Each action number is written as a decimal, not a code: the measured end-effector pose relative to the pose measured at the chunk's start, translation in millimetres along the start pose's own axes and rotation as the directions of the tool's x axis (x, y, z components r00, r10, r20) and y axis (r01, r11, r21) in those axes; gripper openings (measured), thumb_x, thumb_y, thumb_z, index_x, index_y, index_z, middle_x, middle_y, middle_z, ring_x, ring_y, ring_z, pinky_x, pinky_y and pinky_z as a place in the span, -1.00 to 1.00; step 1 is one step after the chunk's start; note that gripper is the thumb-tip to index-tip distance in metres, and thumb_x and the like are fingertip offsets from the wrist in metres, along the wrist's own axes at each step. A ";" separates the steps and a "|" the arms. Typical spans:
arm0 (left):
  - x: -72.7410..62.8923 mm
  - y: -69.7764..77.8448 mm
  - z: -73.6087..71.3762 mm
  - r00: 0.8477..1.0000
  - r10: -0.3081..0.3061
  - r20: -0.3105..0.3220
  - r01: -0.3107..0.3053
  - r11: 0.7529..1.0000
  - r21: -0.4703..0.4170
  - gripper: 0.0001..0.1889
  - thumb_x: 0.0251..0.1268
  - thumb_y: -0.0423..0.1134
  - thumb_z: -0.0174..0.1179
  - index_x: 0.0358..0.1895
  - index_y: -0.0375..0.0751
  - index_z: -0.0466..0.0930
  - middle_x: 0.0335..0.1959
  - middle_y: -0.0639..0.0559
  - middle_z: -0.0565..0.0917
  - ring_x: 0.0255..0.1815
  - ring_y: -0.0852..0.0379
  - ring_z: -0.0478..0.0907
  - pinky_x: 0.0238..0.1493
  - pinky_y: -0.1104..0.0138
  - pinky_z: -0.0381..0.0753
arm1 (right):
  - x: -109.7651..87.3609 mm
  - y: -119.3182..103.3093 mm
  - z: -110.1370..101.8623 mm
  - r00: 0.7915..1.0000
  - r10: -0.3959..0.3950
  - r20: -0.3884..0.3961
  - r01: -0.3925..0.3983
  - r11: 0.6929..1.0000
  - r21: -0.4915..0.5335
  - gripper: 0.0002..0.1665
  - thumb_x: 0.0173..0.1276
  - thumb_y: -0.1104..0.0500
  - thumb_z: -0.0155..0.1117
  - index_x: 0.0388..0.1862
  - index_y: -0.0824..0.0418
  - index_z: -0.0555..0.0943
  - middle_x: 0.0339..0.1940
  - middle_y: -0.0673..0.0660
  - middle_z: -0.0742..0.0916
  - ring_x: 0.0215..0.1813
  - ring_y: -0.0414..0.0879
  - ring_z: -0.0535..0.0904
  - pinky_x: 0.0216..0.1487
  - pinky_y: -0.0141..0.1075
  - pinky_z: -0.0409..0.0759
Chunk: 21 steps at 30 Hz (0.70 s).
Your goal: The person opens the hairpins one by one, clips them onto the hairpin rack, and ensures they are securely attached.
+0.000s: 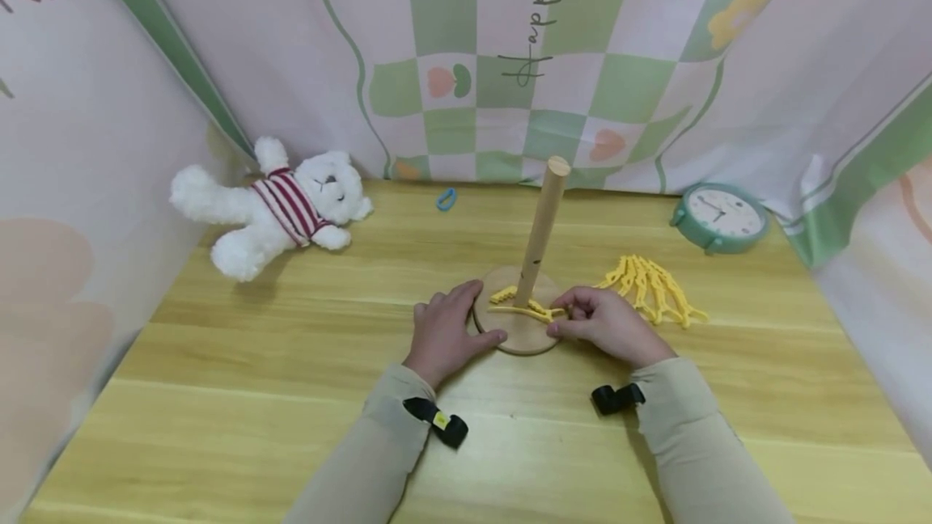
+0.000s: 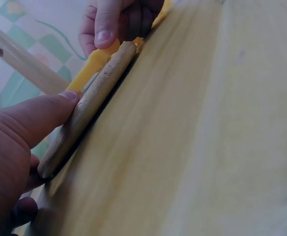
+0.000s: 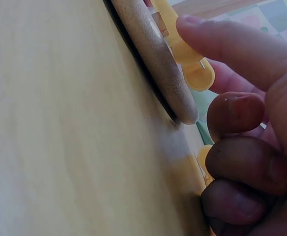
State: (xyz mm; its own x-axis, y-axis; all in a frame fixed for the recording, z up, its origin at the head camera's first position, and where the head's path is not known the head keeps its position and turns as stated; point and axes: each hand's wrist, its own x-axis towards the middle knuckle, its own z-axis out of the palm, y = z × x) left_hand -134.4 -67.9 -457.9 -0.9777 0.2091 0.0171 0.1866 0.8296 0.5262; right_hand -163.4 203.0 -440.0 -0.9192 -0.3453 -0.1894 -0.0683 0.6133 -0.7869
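Observation:
A wooden stand has a round base (image 1: 526, 340) and an upright post (image 1: 542, 225). My left hand (image 1: 446, 330) holds the left rim of the base, thumb at the front edge. Low over the base is a yellow alligator hair clip (image 1: 535, 313), its jaws spread on either side of the post's foot. The thumb and forefinger of my right hand (image 1: 604, 322) pinch that clip's right end. The other right fingers curl inward in the right wrist view. Whether the left thumb touches the clip, I cannot tell.
Several yellow hair clips (image 1: 651, 285) lie fanned out behind the right hand. A green alarm clock (image 1: 721, 217) is at the back right. At the back left lie a white teddy bear (image 1: 291, 204) and a small blue ring-shaped piece (image 1: 446, 200). Curtains hang behind the table.

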 end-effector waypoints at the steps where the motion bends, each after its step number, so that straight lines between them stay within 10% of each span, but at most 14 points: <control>1: 0.0 0.0 0.0 1.000 0.000 -0.001 0.000 1.000 -0.001 -0.05 0.11 0.39 0.31 0.52 0.00 0.29 0.50 0.12 0.36 0.18 0.02 0.46 0.05 0.11 0.23 | -0.1 -0.1 0.1 1.000 0.004 -0.001 -0.004 1.000 0.004 -0.54 0.18 -0.19 0.52 -0.07 0.04 0.71 -0.47 0.08 0.59 -0.42 -0.05 0.45 -0.36 -0.25 0.43; 21: -1.1 -0.8 0.2 1.000 0.017 -0.017 -0.017 1.000 -0.014 -0.06 0.11 0.38 0.31 0.51 -0.01 0.31 0.49 0.11 0.38 0.21 0.00 0.46 0.02 0.10 0.23 | -8.1 4.4 -21.5 0.996 -0.021 -0.084 0.020 1.000 -0.016 -0.49 0.22 -0.16 0.50 0.00 0.14 0.68 -0.44 0.10 0.59 -0.42 -0.07 0.46 -0.38 -0.27 0.46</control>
State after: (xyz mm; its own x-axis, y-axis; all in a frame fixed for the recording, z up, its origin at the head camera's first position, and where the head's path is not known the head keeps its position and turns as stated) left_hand -133.4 -68.7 -458.5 -0.9760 0.2140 0.0408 0.2020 0.8185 0.5378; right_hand -164.7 223.8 -429.3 -0.9468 -0.2974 -0.1232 -0.0926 0.6181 -0.7806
